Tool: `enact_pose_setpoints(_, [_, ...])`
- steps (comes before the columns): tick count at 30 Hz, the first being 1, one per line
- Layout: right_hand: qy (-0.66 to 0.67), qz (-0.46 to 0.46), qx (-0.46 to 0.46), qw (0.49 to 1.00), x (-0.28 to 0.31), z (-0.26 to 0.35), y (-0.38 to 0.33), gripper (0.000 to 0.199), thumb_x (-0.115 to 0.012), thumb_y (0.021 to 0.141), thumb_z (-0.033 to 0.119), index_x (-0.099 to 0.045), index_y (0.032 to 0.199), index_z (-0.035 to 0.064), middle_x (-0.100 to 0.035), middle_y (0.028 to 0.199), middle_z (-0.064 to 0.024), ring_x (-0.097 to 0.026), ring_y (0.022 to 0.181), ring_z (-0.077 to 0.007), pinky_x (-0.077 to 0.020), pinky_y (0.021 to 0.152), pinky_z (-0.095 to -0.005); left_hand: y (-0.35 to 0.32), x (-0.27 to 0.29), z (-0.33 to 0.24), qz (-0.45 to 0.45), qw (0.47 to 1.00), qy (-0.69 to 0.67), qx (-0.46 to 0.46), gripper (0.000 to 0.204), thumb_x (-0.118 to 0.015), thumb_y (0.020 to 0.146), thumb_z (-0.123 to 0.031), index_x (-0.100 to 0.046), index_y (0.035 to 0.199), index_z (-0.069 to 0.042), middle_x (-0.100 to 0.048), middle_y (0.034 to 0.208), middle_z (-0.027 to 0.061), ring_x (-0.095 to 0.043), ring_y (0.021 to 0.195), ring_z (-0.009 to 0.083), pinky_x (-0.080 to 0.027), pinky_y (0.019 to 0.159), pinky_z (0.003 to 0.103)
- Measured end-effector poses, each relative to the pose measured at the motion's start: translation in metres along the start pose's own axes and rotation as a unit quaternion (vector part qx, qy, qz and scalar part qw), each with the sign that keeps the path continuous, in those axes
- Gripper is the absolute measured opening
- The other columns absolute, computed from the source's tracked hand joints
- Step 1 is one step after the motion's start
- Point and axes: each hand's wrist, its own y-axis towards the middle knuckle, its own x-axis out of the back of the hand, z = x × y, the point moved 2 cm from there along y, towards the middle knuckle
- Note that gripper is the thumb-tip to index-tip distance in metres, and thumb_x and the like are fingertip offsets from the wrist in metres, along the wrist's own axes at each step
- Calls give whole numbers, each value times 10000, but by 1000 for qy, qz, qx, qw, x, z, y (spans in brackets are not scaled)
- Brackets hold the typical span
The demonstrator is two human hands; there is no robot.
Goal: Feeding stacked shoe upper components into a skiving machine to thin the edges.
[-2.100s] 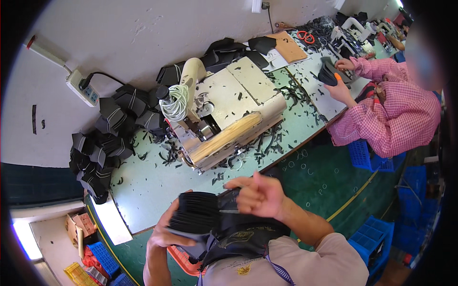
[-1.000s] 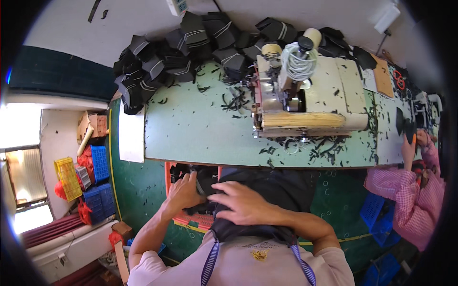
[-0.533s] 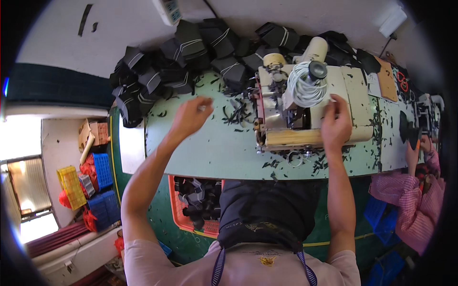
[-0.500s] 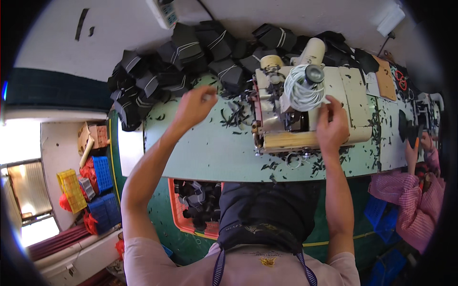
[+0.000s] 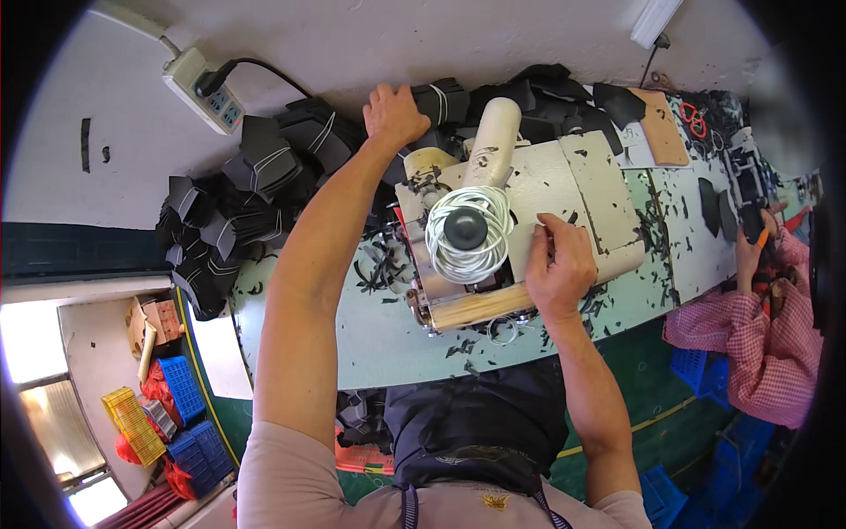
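An orange crate (image 5: 366,458) is seen under the table (image 5: 388,326). The right hand (image 5: 558,269) is laid loosely on the cream machine (image 5: 520,220). Farther back, a black banded bundle (image 5: 445,100) is touched by the left hand (image 5: 394,115); its grip cannot be told.

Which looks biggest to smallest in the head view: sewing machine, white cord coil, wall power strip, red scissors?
1. Sewing machine
2. White cord coil, though it sits nearer the camera
3. Wall power strip
4. Red scissors

The left hand rests on a black bundle.
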Motion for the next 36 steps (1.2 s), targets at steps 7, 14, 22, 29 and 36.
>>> enact_pose_setpoints(7, [9,-19,3,1000,0,-1,-6,130,-670,837,61,-705,962,69,-680,822,-53,-626,731,-253,-502,647,-357,-77,38,60,-40,921,-352,163,698,-824,668,-204,-515,1263,-10,-578,1218,156,-586,1120,350,-465,962,455])
enact_pose_setpoints(14, [183,-34,-10,982,7,-2,-19,90,-649,886,27,-684,968,24,-679,877,-106,-628,722,-200,-500,655,-305,-295,78,89,36,617,-757,210,735,-811,712,13,-429,1340,-4,-612,1206,128,-620,1108,240,-509,959,369])
enact_pose_setpoints(22, [394,158,191,885,61,134,-80,167,-726,792,-51,-657,932,10,-650,862,-108,-623,744,-241,-505,667,-313,-417,109,46,-33,730,-655,189,753,-864,681,-80,-446,1302,6,-617,1168,132,-614,1079,207,-516,922,331])
enact_pose_setpoints(29, [269,153,328,893,62,148,-87,232,-755,720,5,-659,927,46,-639,866,-62,-629,741,-247,-519,623,-337,-429,112,27,-14,867,-475,146,685,-865,698,-195,-476,1225,5,-651,1102,144,-647,987,205,-531,845,353])
enact_pose_setpoints(36, [203,126,390,889,67,142,-91,223,-715,699,50,-665,916,45,-650,917,-49,-657,777,-209,-533,613,-314,-431,116,19,-12,907,-393,148,653,-856,685,-203,-494,1184,16,-672,1064,183,-672,958,292,-522,843,398])
